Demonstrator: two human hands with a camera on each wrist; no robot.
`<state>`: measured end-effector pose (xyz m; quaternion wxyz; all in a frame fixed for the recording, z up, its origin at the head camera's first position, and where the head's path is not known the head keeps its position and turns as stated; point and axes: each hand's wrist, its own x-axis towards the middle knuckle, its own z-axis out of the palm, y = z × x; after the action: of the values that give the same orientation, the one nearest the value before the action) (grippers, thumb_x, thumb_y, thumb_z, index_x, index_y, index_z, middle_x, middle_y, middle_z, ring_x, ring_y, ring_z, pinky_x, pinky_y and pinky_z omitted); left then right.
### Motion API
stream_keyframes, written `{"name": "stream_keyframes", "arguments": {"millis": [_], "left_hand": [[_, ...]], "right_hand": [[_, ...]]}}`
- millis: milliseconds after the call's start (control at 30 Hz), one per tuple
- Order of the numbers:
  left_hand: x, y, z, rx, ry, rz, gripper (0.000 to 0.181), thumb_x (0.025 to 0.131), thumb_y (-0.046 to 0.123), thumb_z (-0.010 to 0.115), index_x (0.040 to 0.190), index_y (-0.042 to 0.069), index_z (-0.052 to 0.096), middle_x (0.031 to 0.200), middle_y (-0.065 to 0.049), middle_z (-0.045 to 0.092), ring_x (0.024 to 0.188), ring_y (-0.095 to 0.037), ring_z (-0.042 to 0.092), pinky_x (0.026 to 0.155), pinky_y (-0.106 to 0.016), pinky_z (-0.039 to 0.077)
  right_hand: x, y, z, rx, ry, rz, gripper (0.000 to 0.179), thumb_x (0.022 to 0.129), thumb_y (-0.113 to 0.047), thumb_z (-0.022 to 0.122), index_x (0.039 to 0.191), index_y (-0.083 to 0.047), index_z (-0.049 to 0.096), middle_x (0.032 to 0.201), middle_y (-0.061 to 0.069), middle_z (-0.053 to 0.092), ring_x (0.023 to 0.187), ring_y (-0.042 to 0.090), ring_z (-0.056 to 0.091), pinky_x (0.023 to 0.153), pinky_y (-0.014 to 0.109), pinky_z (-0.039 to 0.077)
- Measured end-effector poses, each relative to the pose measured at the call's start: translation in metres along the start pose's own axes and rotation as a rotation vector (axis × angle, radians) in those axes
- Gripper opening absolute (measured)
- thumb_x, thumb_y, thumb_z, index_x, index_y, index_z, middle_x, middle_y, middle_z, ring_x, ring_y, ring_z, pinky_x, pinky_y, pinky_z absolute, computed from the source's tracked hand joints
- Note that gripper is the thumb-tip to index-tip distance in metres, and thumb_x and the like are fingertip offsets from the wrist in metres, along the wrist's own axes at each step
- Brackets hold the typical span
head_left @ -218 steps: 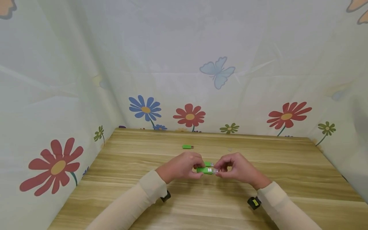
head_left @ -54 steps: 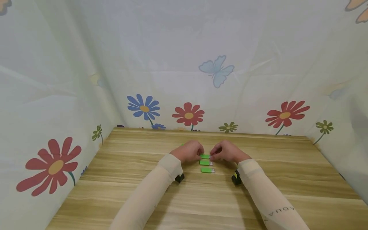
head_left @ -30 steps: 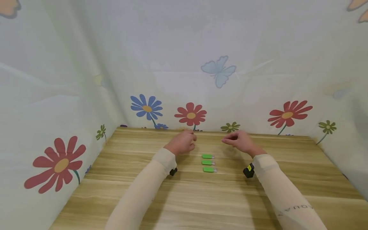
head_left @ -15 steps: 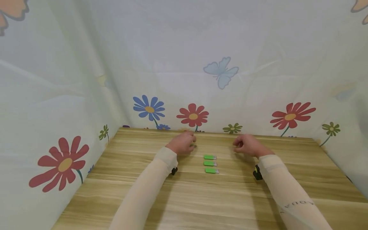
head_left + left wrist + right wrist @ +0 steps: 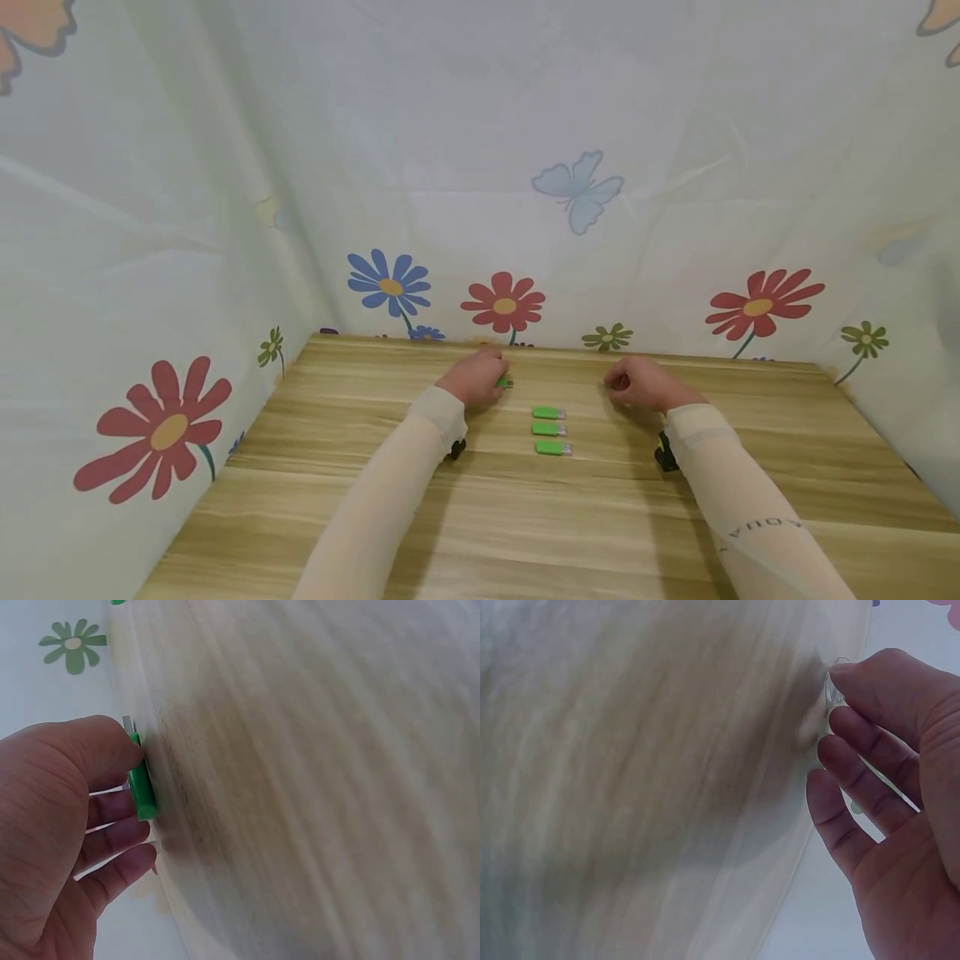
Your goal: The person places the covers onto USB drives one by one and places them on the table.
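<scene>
Near the back of the table, my left hand (image 5: 474, 377) pinches a green USB stick (image 5: 141, 784) between thumb and fingers; its bare metal plug (image 5: 128, 724) sticks out past the thumb. Off to the right, my right hand (image 5: 647, 383) pinches a small clear plastic cap (image 5: 835, 690) between thumb and index finger, the other fingers spread loosely. Between the hands and closer to me, three green USB sticks lie in a row: a back one (image 5: 548, 413), a middle one (image 5: 549, 429) and a front one (image 5: 552, 448). Their plug ends point right under clear caps.
The wood-grain table (image 5: 525, 525) meets a pale cloth wall (image 5: 450, 150) printed with flowers and a butterfly, close behind both hands. More of the cloth stands at the left and right sides. Black wrist cameras hang under both sleeves.
The row has grown to three sticks since the oldest frame. Both hands left it: the left moved back-left and gripped the far stick, the right moved back-right and picked up a clear cap.
</scene>
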<state>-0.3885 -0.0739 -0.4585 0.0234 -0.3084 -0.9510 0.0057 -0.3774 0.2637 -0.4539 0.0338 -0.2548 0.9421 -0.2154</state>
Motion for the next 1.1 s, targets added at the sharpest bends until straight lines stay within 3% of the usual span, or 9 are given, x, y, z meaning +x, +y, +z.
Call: {"name": "stream_keyframes", "arguments": {"millis": [467, 700, 1100], "left_hand": [[-0.001, 0.002, -0.001, -0.024, -0.016, -0.01, 0.018, 0.099, 0.022, 0.065, 0.112, 0.011, 0.071, 0.119, -0.005, 0.064, 0.105, -0.018, 0.06, 0.1, -0.034, 0.051], [-0.002, 0.003, -0.003, -0.04, -0.002, 0.002, 0.009, 0.099, 0.019, 0.065, 0.099, 0.013, 0.072, 0.105, -0.002, 0.062, 0.093, -0.016, 0.058, 0.091, -0.032, 0.052], [-0.002, 0.0, -0.003, -0.042, 0.028, 0.021, 0.014, 0.101, 0.017, 0.063, 0.092, 0.011, 0.073, 0.098, -0.002, 0.064, 0.089, -0.017, 0.057, 0.09, -0.031, 0.052]], "right_hand": [[-0.003, -0.014, -0.004, -0.045, -0.007, 0.012, 0.011, 0.09, -0.006, 0.073, 0.1, -0.002, 0.078, 0.095, 0.01, 0.076, 0.081, 0.014, 0.066, 0.075, 0.037, 0.057], [0.0, -0.014, -0.004, -0.06, -0.035, 0.045, 0.008, 0.089, -0.009, 0.07, 0.09, -0.009, 0.077, 0.085, 0.001, 0.073, 0.071, 0.011, 0.06, 0.068, 0.033, 0.052], [0.008, -0.012, 0.0, -0.121, -0.042, 0.059, 0.006, 0.079, -0.008, 0.07, 0.075, -0.013, 0.069, 0.073, -0.001, 0.065, 0.064, 0.013, 0.054, 0.061, 0.031, 0.045]]}}
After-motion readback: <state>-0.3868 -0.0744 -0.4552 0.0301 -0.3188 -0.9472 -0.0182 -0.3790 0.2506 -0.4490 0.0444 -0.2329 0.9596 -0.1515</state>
